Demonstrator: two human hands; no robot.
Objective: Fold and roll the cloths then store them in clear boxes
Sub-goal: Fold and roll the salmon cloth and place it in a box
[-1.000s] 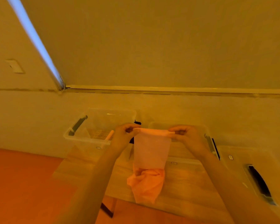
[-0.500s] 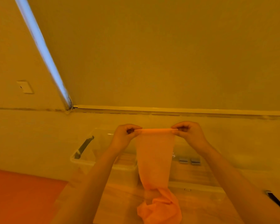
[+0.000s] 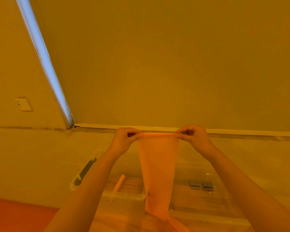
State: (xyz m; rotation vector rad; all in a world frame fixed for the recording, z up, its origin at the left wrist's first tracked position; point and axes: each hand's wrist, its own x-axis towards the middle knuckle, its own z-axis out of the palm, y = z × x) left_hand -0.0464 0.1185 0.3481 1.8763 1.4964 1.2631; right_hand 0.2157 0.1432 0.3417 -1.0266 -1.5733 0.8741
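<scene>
Your left hand [image 3: 124, 139] and right hand [image 3: 193, 137] pinch the cloth's [image 3: 157, 164] rolled top edge; it hangs toward 6 o'clock, long axis vertical.

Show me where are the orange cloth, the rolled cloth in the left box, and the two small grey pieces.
orange cloth [image 3: 157, 164], head view, middle of the hanging sheet.
rolled cloth [image 3: 118, 183], head view, middle of the roll, inside the left clear box.
grey pieces [image 3: 194, 185], head view, top of the left piece.
</scene>
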